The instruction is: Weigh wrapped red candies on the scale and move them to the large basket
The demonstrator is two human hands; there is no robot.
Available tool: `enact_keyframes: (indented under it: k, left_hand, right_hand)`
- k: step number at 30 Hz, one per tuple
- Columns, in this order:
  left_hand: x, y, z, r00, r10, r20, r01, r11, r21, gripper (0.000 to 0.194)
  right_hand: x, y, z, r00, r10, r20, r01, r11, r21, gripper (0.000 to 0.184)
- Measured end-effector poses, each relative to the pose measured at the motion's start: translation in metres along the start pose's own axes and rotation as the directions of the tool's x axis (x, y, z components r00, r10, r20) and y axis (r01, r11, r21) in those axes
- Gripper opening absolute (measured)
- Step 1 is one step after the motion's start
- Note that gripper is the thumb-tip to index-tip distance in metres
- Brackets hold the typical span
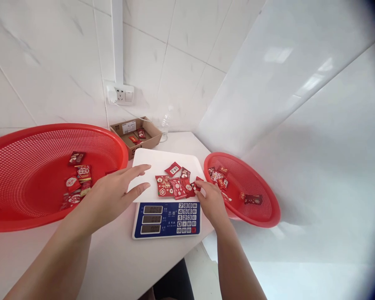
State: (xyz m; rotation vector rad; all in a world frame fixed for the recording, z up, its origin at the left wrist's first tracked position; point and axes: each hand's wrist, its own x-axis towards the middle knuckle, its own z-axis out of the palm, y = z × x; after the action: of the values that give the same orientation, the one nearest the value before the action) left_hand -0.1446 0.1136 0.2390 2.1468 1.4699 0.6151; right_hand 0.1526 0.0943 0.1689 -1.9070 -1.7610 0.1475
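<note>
Several red printed packets (179, 188) lie bunched on the white pan of a digital scale (148, 157). My right hand (210, 200) is at the pan's right side, its thumb and fingers closed on a small red packet (198, 182) at the edge of the bunch. Over the pan's left edge hovers my left hand (115, 193), thumb and fingers apart and nothing between them. The scale's blue panel (168, 219) faces me, with three displays on the left and a keypad on the right; the top display seems to read 0.058.
A large red mesh basket (112, 143) with several packets stands at left. A smaller red basket (270, 208), also holding packets, is at right. Behind the scale are an open cardboard box (150, 141), a clear plastic bottle (166, 121) and a wall socket (121, 94).
</note>
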Motion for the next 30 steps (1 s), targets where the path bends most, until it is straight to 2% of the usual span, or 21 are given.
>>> enact_keyframes:
  k: [3,8,10,12,17,20,23,25,27,30]
  left_hand:
    - [0.000,0.000,-0.001,1.000,-0.006,0.007,0.006,1.000,-0.019,0.051]
    - [0.000,-0.001,-0.001,1.000,0.011,0.003,-0.010,1.000,-0.006,0.050]
    - [0.000,-0.001,0.000,1.000,0.019,-0.003,-0.019,1.000,0.000,0.050]
    - [0.001,-0.001,0.001,1.000,0.018,-0.002,-0.018,1.000,0.006,0.050]
    - [0.002,-0.002,0.001,1.000,0.030,-0.004,-0.030,1.000,0.004,0.049]
    - [0.001,-0.003,0.001,1.000,0.017,-0.002,-0.017,1.000,-0.011,0.050]
    - [0.001,-0.004,0.002,1.000,-0.006,0.004,0.006,1.000,-0.015,0.050]
    - [0.002,-0.004,0.003,1.000,-0.015,0.004,0.015,1.000,-0.003,0.049]
    - [0.002,-0.004,0.004,1.000,-0.020,-0.001,0.020,1.000,0.007,0.048]
    - [0.002,-0.004,0.003,1.000,-0.018,-0.016,0.018,1.000,0.001,0.048]
  right_hand:
    - [-0.001,0.000,0.001,0.999,-0.001,-0.039,0.003,0.998,0.064,0.027]
    - [-0.004,0.003,-0.002,0.971,0.054,-0.231,-0.006,0.979,0.202,0.028]
    - [-0.003,0.005,-0.005,0.957,0.097,-0.275,-0.036,0.975,0.219,0.031]
    - [-0.001,0.005,-0.007,0.955,0.127,-0.267,-0.074,0.977,0.201,0.033]
    - [0.004,-0.002,-0.001,0.979,0.123,-0.162,-0.112,0.991,0.077,0.029]
    - [0.004,-0.007,0.004,0.988,0.060,-0.139,-0.032,0.980,0.195,0.027]
    - [0.000,-0.010,0.002,0.972,0.036,-0.230,0.037,0.951,0.307,0.026]
    - [-0.004,-0.011,-0.002,0.950,0.102,-0.295,0.023,0.920,0.392,0.028]
    - [-0.009,-0.012,-0.009,0.925,0.207,-0.317,-0.011,0.852,0.524,0.035]
    - [-0.015,-0.012,-0.022,0.883,0.388,-0.265,-0.070,0.666,0.743,0.049]
